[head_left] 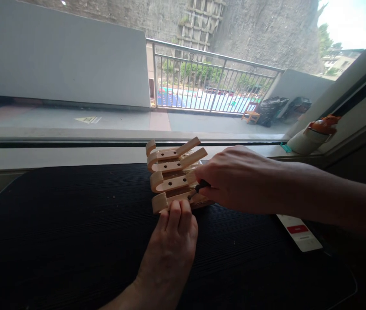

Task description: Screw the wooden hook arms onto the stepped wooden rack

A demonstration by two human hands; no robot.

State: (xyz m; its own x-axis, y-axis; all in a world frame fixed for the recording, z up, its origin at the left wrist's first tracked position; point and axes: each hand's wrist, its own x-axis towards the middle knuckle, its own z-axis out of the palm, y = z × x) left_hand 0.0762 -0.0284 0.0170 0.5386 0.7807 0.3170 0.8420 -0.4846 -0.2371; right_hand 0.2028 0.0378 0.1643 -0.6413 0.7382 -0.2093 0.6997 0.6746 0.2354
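Observation:
A light wooden rack of several curved hooks (pixel 171 172) lies on a black ribbed mat (pixel 73 224) by the window. My left hand (pixel 173 234) reaches up from below and its fingertips press on the nearest hook, holding the piece down. My right hand (pixel 234 178) comes in from the right, closed round a small dark-handled tool (pixel 200 187), probably a screwdriver. The tool's tip points into the wood near the lowest hook.
A white card or device with a red label (pixel 299 232) lies on the mat at the right. A white roll with an orange figure on it (pixel 318 131) rests on the window sill (pixel 56 157). Beyond the glass is a balcony with a railing.

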